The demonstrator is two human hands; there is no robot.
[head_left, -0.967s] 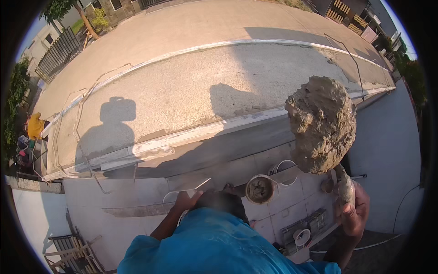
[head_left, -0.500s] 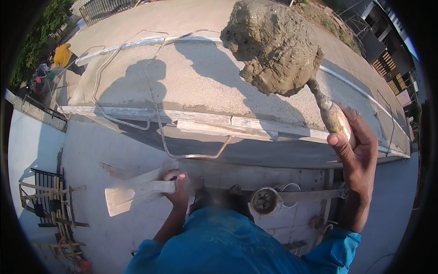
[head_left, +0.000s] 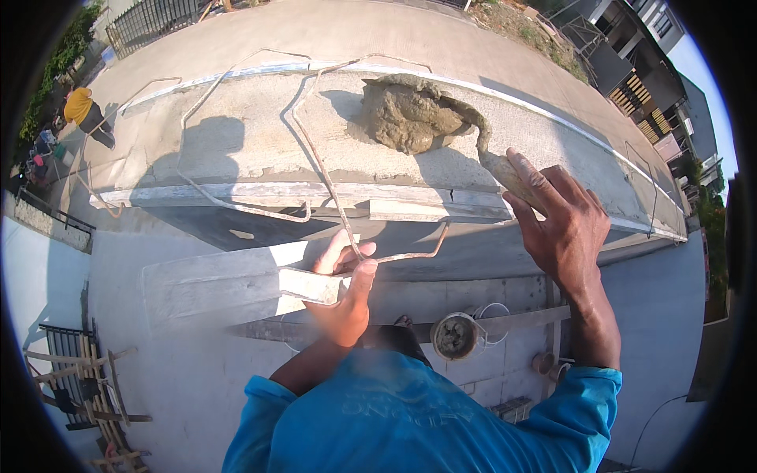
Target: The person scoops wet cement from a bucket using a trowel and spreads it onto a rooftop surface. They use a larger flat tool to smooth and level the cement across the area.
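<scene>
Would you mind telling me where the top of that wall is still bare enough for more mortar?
Bare patches lie left of the mortar heap, between the bent wires, and right of the trowel in the right hand. The middle is crowded. The left hand holds a float below.

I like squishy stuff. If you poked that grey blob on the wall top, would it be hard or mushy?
Probably mushy: the mortar lump sits slumped with soft folds. It looks heavy and sticky, since it clings round the trowel in the right hand. It likely wouldn't roll.
</scene>
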